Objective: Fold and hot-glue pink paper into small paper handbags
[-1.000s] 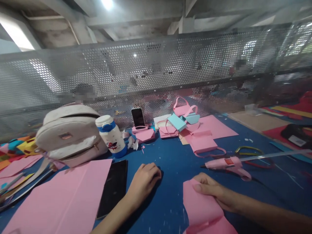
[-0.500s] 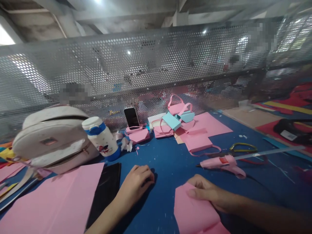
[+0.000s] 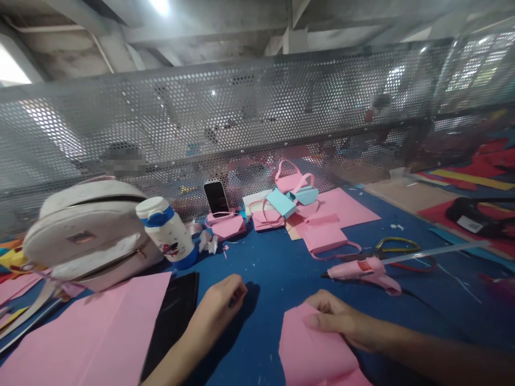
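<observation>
My right hand grips a folded piece of pink paper between its thumb and fingers. The paper is cut to angled corners at its top, and its lower end runs out of view. To the left, my left hand is curled with thumb and fingertips together, and nothing shows in it. It is over the blue table, apart from the pink paper. Beyond my right hand lies a pink glue gun with a long clear glue stick in its back. Scissors with yellow and red handles are behind the gun.
Small pink paper bags and a light blue one are grouped by the perforated metal screen. A phone leans upright there. On the left are a bottle, a white backpack and a pink sheet over something black.
My left hand has lifted slightly and turned, its fingers more tightly curled. The pink paper in my right hand has shifted a little left. The whole view has moved slightly.
</observation>
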### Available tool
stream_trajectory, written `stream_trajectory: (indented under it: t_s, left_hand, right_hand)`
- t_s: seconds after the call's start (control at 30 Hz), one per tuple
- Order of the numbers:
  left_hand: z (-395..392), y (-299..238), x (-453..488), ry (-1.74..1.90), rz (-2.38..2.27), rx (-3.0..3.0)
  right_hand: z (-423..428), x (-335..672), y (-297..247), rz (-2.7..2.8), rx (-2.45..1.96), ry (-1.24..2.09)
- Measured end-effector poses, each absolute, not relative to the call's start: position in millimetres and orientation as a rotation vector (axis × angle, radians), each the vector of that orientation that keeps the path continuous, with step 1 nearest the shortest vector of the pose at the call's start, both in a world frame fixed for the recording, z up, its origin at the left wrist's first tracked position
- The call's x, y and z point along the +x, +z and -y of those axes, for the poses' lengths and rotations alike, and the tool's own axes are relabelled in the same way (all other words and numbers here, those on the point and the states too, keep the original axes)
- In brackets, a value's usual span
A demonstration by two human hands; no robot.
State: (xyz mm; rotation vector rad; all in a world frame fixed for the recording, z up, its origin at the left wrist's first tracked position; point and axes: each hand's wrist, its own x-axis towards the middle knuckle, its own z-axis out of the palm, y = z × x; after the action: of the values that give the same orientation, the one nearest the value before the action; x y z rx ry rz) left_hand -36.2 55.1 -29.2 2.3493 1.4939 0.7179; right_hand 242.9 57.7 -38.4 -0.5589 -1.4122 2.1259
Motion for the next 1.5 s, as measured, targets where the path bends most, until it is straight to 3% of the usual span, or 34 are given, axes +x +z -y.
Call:
stream_trajectory:
  t_s: [0.3, 0.87, 1.5]
  left_hand:
    - [-60, -20, -37, 0.825, -1.464, 2.344]
    - [-118, -20, -16, 0.622, -1.832, 2.121]
    - [-95, -19, -11, 0.591, -1.62, 2.165]
  right_hand:
    - [-57, 242, -41, 1.416, -0.571, 2.116]
    - [-56, 242, -39, 1.573, -0.562, 2.027]
    - [-56, 242, -38, 1.644, -0.538, 2.001]
